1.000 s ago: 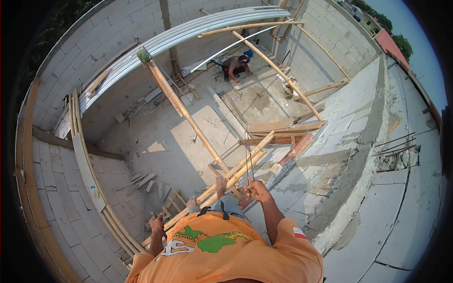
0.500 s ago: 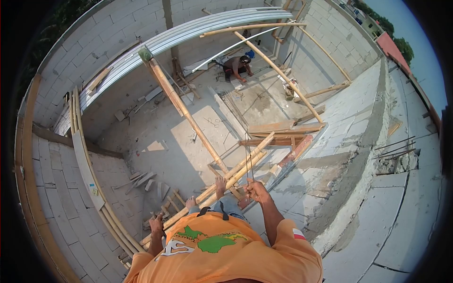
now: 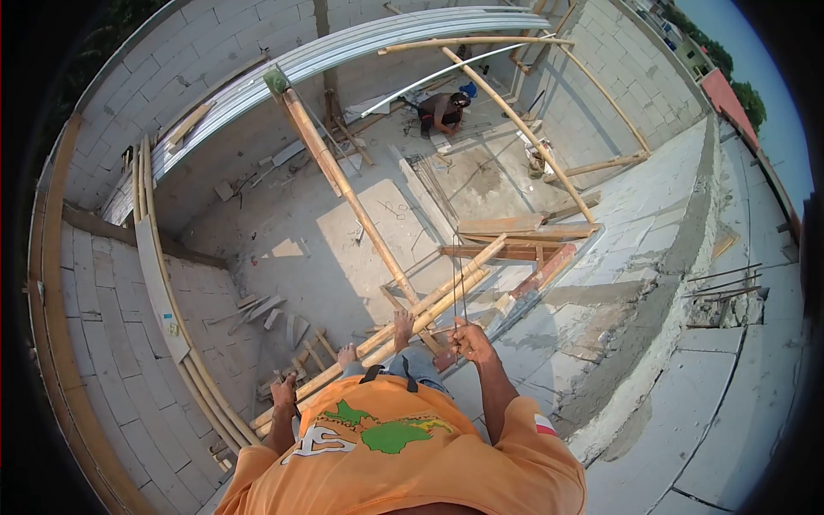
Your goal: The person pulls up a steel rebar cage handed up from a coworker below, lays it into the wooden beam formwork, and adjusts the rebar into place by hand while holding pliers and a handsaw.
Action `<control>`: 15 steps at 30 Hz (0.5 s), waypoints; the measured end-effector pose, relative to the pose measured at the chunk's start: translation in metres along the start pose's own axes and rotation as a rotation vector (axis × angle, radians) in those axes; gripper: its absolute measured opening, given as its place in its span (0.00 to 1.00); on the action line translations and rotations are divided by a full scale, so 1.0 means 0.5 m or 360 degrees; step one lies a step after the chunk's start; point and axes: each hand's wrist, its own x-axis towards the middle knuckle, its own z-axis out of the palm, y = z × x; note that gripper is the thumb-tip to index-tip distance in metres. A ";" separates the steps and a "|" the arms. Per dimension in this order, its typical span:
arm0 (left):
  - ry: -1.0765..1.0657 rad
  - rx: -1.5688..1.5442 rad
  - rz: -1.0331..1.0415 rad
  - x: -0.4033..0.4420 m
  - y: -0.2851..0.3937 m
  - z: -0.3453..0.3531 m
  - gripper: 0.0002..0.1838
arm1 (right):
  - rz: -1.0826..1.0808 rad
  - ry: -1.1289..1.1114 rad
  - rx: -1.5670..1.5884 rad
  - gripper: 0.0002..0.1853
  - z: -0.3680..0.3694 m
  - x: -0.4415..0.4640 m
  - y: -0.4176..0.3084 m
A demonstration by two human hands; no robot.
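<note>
Hands [image 3: 470,341] apart, strands [image 3: 456,281] in right

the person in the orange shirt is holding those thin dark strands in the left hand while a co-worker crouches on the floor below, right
Wrong hand: the head view shows the right hand holding the thin dark strands. The co-worker does crouch below.

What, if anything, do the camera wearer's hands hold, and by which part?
Right hand: thin dark strands, by lower visible end. Left hand: cannot tell.
</note>
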 end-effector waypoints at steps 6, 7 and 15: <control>-0.0010 0.0013 -0.0047 -0.006 0.000 -0.004 0.15 | 0.0007 0.0050 0.0043 0.42 0.002 -0.002 0.002; -0.0011 0.0001 -0.0067 -0.009 0.004 -0.003 0.15 | 0.0005 0.0041 0.0023 0.42 0.005 -0.002 0.000; -0.0011 0.0018 -0.0027 0.003 -0.006 0.001 0.14 | -0.0001 0.0048 -0.0082 0.42 0.016 -0.012 -0.009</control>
